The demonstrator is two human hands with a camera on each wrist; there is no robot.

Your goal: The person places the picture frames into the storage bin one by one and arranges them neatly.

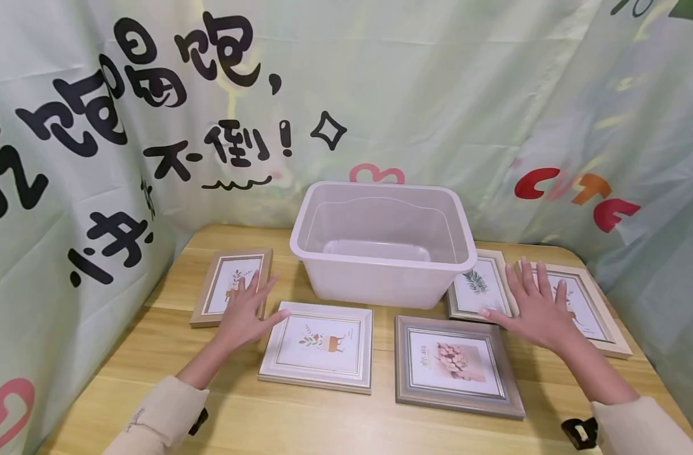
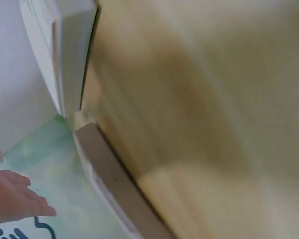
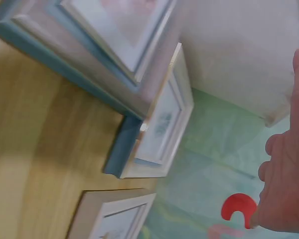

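Note:
My left hand (image 1: 245,316), fingers spread, is held over the table between a tan picture frame (image 1: 212,294) and a white picture frame (image 1: 323,344), overlapping both in the head view. The left wrist view shows that hand (image 2: 15,196) apart from the brown frame edge (image 2: 122,181). My right hand (image 1: 536,316), also spread and holding nothing, overlaps a cream frame with a leaf print (image 1: 476,284) and a light wood frame (image 1: 587,309). A grey-brown frame with a pink flower picture (image 1: 457,366) lies nearer the front. All the frames lie face up.
A pale lilac plastic tub (image 1: 374,281) stands at the back middle of the wooden table (image 1: 301,423). Behind and beside the table hangs a printed cloth curtain (image 1: 426,95) with black lettering.

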